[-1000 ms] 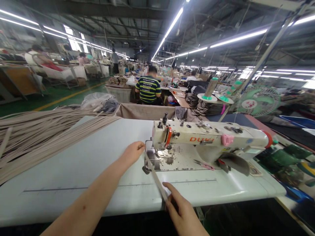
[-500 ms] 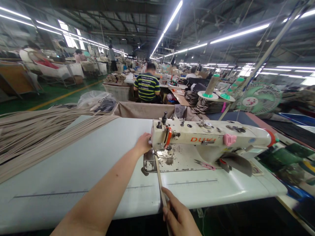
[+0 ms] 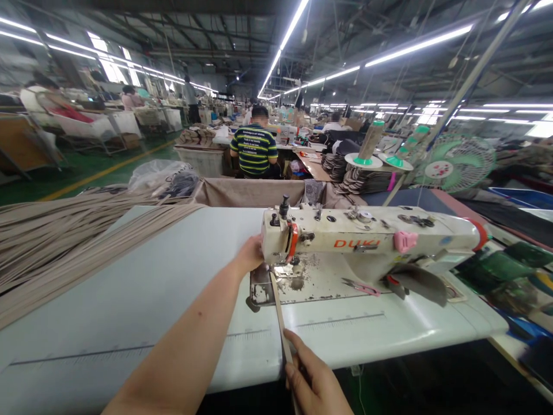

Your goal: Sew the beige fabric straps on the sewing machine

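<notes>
In view from above, at a sewing machine (image 3: 337, 245): two bare hands at work on one narrow, pale strip (image 3: 279, 314).

Newly changed over the last second: left hand (image 3: 249, 255), away from the open table (image 3: 173, 271) and in against the machine's left end, fingers partly out of sight behind it. Earlier, in plain sight in front of the machine, pinching the strip's far end; no such clear sight of it now. Right hand (image 3: 314, 373), in much the same place as before, near the table's front edge. Strip, less slanted than earlier, its far end now in at the needle area. By judgement, a change from bringing the strip up to having it in place there, guided from the near side.

State of the hands: right, gripping the strip between thumb and fingers; left, impossible to tell, with fingertips hidden by the machine. Perhaps under the foot, the strip's far end, but too small and shadowed to be sure.

Location of the strip: from the right hand's grip, away and slightly leftward to a spot just right of the left hand; below the grip, a short tail past the table edge. Left of the left hand, well apart, a heap of similar strips (image 3: 86, 236). Beyond the right hand and to its right, pink-handled snips (image 3: 363, 287).
</notes>
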Demonstrator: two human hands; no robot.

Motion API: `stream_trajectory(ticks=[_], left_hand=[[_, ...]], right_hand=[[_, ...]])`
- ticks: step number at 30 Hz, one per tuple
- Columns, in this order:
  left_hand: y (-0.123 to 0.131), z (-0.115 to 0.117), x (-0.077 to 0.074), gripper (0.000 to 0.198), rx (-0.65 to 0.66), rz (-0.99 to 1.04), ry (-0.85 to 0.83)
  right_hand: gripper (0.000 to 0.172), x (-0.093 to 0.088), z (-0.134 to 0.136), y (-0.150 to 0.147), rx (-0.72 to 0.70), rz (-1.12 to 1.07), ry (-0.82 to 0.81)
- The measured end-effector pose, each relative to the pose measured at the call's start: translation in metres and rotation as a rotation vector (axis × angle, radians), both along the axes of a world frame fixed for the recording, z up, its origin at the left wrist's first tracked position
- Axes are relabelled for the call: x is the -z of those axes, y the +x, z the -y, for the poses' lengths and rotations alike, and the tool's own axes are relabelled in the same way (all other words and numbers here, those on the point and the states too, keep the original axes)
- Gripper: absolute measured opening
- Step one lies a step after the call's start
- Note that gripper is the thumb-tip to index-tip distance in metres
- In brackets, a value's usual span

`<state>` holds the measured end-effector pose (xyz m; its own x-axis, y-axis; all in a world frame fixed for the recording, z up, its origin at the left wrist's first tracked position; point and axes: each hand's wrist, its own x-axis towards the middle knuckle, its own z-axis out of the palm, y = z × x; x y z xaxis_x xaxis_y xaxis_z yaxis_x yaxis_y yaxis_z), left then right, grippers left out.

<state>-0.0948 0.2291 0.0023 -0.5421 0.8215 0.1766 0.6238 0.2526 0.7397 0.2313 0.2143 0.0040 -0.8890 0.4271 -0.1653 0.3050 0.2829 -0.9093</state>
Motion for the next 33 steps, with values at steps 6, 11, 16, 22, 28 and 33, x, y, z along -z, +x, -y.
stream_trajectory(ticks=[6,11,16,22,28,33], left_hand=[[0.002,0.004,-0.002,0.025,-0.011,0.029,0.034],[0.004,0.004,-0.004,0.018,-0.019,0.068,0.065],[0.004,0.003,-0.004,0.015,-0.070,0.111,0.118],[-0.005,0.003,0.002,0.011,-0.172,0.229,0.206],[-0.004,0.014,0.002,0.020,-0.276,0.499,0.342],[0.009,0.036,-0.002,0.036,-0.299,0.749,0.493]], right_hand=[[0.059,-0.009,0.001,-0.006,0.033,-0.011,-0.006],[0.060,-0.010,0.000,-0.007,0.043,0.020,0.001],[0.057,-0.006,0.001,-0.008,0.071,0.015,0.023],[0.044,-0.019,-0.009,-0.006,0.108,0.004,0.209],[0.033,-0.017,-0.077,0.005,0.280,-0.057,0.700],[0.040,0.004,-0.142,0.013,0.427,0.061,1.239]])
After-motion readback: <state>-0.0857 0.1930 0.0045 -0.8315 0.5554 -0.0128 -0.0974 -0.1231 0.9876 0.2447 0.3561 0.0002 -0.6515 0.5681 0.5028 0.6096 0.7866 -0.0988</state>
